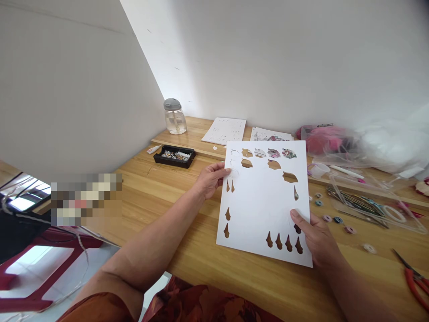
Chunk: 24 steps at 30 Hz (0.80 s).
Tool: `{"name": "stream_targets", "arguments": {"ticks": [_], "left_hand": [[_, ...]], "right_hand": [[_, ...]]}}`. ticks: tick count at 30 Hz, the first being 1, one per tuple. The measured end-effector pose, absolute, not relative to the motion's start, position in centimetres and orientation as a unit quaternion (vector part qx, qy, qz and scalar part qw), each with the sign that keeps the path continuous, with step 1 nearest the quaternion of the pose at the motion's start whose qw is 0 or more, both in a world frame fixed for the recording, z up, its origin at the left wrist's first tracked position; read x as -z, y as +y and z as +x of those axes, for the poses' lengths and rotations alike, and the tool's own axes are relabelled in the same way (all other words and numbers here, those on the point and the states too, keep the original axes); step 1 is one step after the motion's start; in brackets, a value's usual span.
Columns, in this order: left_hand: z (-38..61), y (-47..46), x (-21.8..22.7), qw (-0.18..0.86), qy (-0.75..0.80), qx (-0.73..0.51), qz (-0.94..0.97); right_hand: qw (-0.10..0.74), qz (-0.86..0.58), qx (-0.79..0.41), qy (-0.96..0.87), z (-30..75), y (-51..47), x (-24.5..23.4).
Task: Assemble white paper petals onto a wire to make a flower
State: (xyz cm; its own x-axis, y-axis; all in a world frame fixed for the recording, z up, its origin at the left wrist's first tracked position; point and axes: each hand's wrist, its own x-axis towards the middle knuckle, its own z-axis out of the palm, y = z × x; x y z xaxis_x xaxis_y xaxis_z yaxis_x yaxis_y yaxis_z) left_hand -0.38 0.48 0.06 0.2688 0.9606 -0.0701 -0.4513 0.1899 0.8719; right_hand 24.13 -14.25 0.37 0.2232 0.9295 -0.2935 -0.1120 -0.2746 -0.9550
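I hold a white punched-out card sheet [264,201] up above the wooden table [174,197]. It has several leaf- and drop-shaped holes along its edges. My left hand [209,179] pinches the sheet's left edge, thumb on top. The lower right corner is gripped by my right hand [317,239], its thumb pressed on the white face beside the drop-shaped holes. Both hands are closed on the sheet.
A black tray of beads [174,156], a small glue tube [154,149] and a lidded clear jar [174,117] stand at the back left. Two more sheets [224,130] lie behind. Clear bags, small paint pots [338,219], a tape ring and red scissors [415,279] crowd the right.
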Motion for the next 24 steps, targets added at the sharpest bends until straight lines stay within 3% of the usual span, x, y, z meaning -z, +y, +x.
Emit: {"name": "stream_targets", "arguments": {"ticks": [24], "left_hand": [[0.04, -0.13, -0.07, 0.725, 0.333, -0.478, 0.368]], "right_hand": [[0.492, -0.611, -0.504, -0.361, 23.94, -14.29, 0.11]]}}
